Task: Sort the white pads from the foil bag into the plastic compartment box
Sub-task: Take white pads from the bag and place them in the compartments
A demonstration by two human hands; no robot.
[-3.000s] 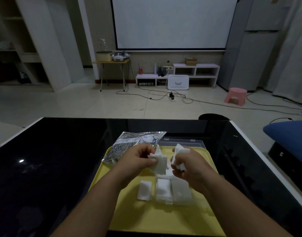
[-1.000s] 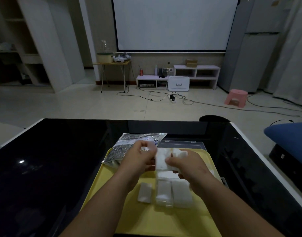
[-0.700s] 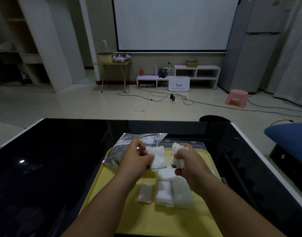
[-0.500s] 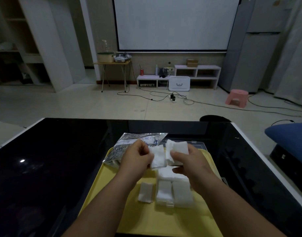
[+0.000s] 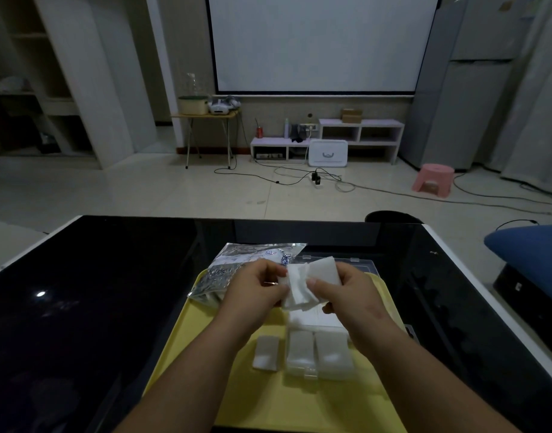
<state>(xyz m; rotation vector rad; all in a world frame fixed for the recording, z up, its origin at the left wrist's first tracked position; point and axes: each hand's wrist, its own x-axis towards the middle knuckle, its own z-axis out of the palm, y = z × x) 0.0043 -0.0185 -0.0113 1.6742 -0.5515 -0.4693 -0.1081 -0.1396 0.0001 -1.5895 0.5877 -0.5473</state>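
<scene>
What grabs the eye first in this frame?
The left hand and right hand meet mid-frame above the yellow tray, pinching white pads between them. Below them, more pads fill the plastic compartment box, with one loose pad beside it on the tray. The foil bag lies at the tray's far left corner; a big white projector screen fills the far wall.

A large white projection screen (image 5: pixel 324 42) fills the far wall of the dim room. Directly below it runs a low white shelf unit (image 5: pixel 360 132), with a white case (image 5: pixel 328 153) in front. Left of the screen stands a small folding table (image 5: pixel 206 115), and farther left tall white shelving (image 5: pixel 81 73). Right of the screen rises a grey refrigerator (image 5: pixel 468 89), with a pink stool (image 5: pixel 433 179) before it. Cables (image 5: pixel 299 180) trail over the pale tiled floor (image 5: pixel 112 189) beneath the screen.
</scene>
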